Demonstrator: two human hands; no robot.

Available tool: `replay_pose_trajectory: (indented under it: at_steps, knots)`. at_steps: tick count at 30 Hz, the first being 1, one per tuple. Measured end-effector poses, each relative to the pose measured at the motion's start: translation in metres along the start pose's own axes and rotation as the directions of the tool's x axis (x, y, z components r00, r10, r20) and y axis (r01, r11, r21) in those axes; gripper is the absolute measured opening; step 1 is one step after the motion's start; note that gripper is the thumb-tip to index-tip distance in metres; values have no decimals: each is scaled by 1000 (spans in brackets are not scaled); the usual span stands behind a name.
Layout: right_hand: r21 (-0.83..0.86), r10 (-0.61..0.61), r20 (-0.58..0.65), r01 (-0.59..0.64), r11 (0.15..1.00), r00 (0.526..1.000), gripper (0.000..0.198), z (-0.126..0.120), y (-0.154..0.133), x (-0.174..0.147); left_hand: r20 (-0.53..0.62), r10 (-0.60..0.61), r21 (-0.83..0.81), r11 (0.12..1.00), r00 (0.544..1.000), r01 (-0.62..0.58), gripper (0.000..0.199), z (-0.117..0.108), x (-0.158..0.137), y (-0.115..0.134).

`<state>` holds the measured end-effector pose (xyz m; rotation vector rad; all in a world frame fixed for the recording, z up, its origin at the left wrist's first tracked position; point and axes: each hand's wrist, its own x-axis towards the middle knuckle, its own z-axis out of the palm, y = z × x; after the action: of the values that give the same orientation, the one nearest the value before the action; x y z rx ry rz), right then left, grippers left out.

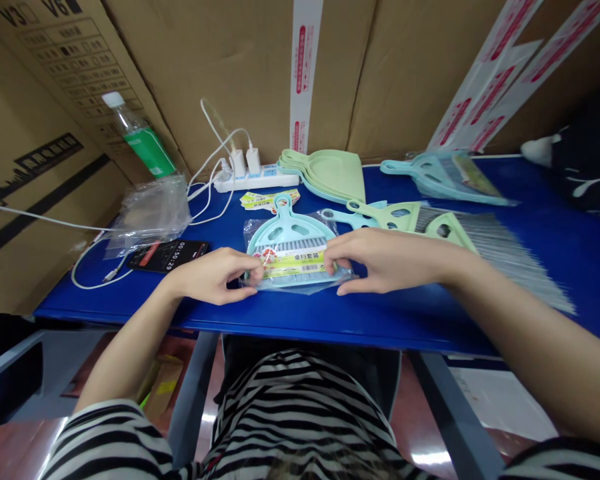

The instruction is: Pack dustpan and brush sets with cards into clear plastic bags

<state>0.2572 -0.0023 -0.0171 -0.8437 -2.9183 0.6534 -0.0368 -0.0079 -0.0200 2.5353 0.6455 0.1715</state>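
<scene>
A light blue dustpan point(281, 225) lies flat in front of me inside a clear plastic bag point(249, 230), its handle pointing away. Grey brush bristles point(295, 247) show across the pan, and over them is a yellow-green label card point(303, 261). At the near left corner of the bag, my left hand point(220, 275) is closed, its curled fingers and thumb pinching the plastic. My right hand point(370, 260) grips the right side of the bag with bent fingers, close to the card's end. The fingertips of that hand are partly hidden.
Behind the bag are loose label cards point(265, 199) and stacked green and blue dustpans point(335, 172). Hand brushes point(395, 217) with grey bristles lie to the right, below a bagged blue dustpan point(445, 175). A phone point(170, 256), clear bags point(153, 210), bottle point(150, 150) and power strip point(270, 178) occupy the left.
</scene>
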Motion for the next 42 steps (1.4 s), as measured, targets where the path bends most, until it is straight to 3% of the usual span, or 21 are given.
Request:
replay_pose_trajectory:
  at_steps: [3, 10, 17, 26, 32, 42]
  knots:
    - [46, -47, -21, 48, 998, 999, 9, 4, 1, 3, 8, -13, -11, 1000, 1000, 13, 9, 0, 1, 0]
    - [72, -17, 10, 16, 997, 1000, 8, 7, 1, 5, 28, -10, -31, 999, 1000, 11, 20, 0, 3, 0]
    - [70, -70, -76, 76, 995, 995, 10, 8, 0, 8, 32, 5, -35, 999, 999, -3, 23, 1, 3, 0]
    - [123, 11, -29, -7, 992, 1000, 16, 7, -1, 11, -2, -21, 4, 1000, 1000, 21, 21, 2, 3, 0]
    - [179, 57, -61, -46, 983, 997, 16, 7, 2, 12, -62, -27, 38, 999, 998, 29, 20, 4, 4, -1]
    - [218, 79, -56, -65, 974, 995, 17, 7, -1, 12, -47, -40, 48, 998, 998, 42, 22, 5, 4, -3]
